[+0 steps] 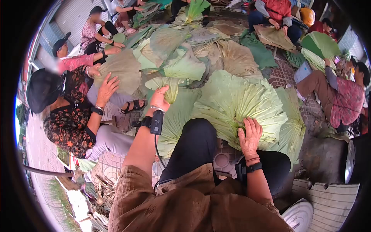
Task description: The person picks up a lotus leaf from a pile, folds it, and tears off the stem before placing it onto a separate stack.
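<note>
My left hand (159,99) is closed on the edge of a small pale green lotus leaf (166,86), gathered into folds, held out over the pile. My right hand (251,135) lies on a stack of large light green lotus leaves (239,100) by my knees, its thumb apart from the fingers, near the puckered middle of the top leaf. Under my left forearm, another broad green leaf (178,112) spreads beside my knee. Whatever lies beneath my right palm is hidden.
A wide heap of green and brown lotus leaves (235,56) covers the ground ahead. Close on my left, a person in a flowered top (73,120) handles a brownish leaf (119,71). Several other people sit around the heap. Dry stalks (105,195) lie at lower left.
</note>
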Available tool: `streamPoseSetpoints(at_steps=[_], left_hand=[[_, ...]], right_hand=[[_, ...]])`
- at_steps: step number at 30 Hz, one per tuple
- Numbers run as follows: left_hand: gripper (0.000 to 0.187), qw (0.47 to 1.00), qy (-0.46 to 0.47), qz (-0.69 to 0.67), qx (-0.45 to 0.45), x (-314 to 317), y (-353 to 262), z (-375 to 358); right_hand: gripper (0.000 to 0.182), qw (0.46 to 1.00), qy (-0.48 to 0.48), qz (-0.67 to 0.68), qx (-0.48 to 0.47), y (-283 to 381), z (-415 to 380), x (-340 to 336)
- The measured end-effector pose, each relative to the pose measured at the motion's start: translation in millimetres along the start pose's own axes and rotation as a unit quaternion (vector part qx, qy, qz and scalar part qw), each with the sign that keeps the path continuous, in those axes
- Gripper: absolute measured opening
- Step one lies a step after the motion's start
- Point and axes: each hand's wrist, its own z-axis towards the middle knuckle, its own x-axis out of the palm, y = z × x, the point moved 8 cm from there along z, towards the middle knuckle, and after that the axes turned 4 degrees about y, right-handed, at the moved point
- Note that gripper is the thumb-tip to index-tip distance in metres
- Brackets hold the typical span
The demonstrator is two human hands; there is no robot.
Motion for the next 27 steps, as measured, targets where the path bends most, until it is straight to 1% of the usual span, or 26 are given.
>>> streamPoseSetpoints(at_steps=[1,2,3,4,5,6,7,9,10,11,13,14,15,16,17,19,20,21,22,23,25,26,27], left_hand=[[0.016,0.998,0.057,0.005,-0.002,39.8,-9.4,-6.7],[0.015,0.997,0.074,0.024,0.020,66.8,-15.6,-7.6],[0.015,0.995,0.094,0.030,0.008,98.4,-13.6,-14.2],[0.016,0.990,0.140,0.024,0.005,135.8,-11.8,-23.4],[0.017,0.983,0.185,0.017,0.005,171.2,-8.6,-35.2],[0.018,0.979,0.204,0.018,-0.014,199.2,0.7,-45.3],[0.018,0.976,0.215,0.022,-0.022,218.1,11.8,-48.9],[0.022,0.947,0.315,0.016,-0.053,262.6,37.4,-59.0],[0.022,0.949,0.311,0.016,-0.042,279.5,48.9,-66.2],[0.021,0.954,0.297,0.022,-0.029,286.1,63.9,-65.0],[0.020,0.955,0.289,0.032,-0.064,298.7,100.6,-65.3],[0.020,0.953,0.293,0.036,-0.068,301.1,119.9,-63.1],[0.020,0.954,0.278,0.048,-0.097,299.5,143.9,-55.7],[0.020,0.954,0.265,0.062,-0.123,295.0,165.4,-52.4],[0.020,0.953,0.267,0.069,-0.126,290.9,181.8,-50.7],[0.020,0.937,0.253,0.106,-0.216,274.7,223.4,-49.8],[0.020,0.934,0.254,0.119,-0.223,265.4,237.2,-47.2],[0.021,0.932,0.224,0.164,-0.235,248.9,251.2,-42.9],[0.022,0.927,0.193,0.208,-0.245,241.3,255.4,-44.8],[0.022,0.923,0.194,0.220,-0.250,241.5,256.4,-45.1],[0.023,0.897,0.189,0.212,-0.339,237.7,261.2,-49.8],[0.024,0.884,0.205,0.200,-0.370,234.7,262.3,-46.8],[0.024,0.882,0.203,0.206,-0.372,231.6,261.0,-44.0]], right_hand=[[0.043,1.000,-0.012,-0.008,0.018,-3.8,-0.7,-3.4],[0.043,1.000,-0.012,-0.003,0.008,-1.5,-0.4,-4.9],[0.043,1.000,-0.012,0.002,-0.003,0.5,-1.6,-6.3],[0.043,1.000,-0.023,-0.006,0.016,-2.5,-2.2,-8.3],[0.042,1.000,-0.022,0.006,0.008,-2.2,-2.4,-7.9],[0.042,1.000,-0.020,0.020,-0.003,-2.0,-2.3,-7.5],[0.042,0.999,-0.028,0.015,0.008,-4.6,-2.9,-8.9],[0.042,0.999,-0.022,0.031,-0.002,-5.5,-1.4,-6.5],[0.043,0.999,-0.022,0.032,-0.002,-6.0,-1.1,-6.8],[0.043,0.999,-0.026,0.030,0.004,-6.9,-2.0,-7.8],[0.043,0.999,-0.025,0.033,-0.004,-6.7,-1.3,-8.4],[0.044,0.999,-0.026,0.035,-0.004,-7.6,-0.9,-8.4],[0.044,0.999,-0.026,0.037,0.004,-10.8,2.4,-6.2],[0.044,0.999,-0.025,0.041,0.005,-11.1,3.3,-6.0],[0.043,0.999,-0.023,0.047,0.007,-11.3,3.9,-5.8],[0.043,0.998,-0.037,0.050,0.015,-14.1,5.3,-8.1],[0.042,0.998,-0.026,0.060,0.020,-15.6,5.1,-6.3],[0.040,0.997,-0.015,0.072,0.027,-17.0,3.9,-3.9],[0.035,0.997,-0.020,0.074,0.021,-16.5,3.9,-5.9],[0.035,0.996,-0.026,0.080,0.032,-18.3,2.7,-7.4],[0.031,0.996,-0.025,0.086,0.025,-17.0,-0.1,-9.0],[0.031,0.995,-0.027,0.096,0.027,-17.1,0.9,-9.6],[0.031,0.994,-0.029,0.101,0.031,-18.5,-0.1,-8.7]])
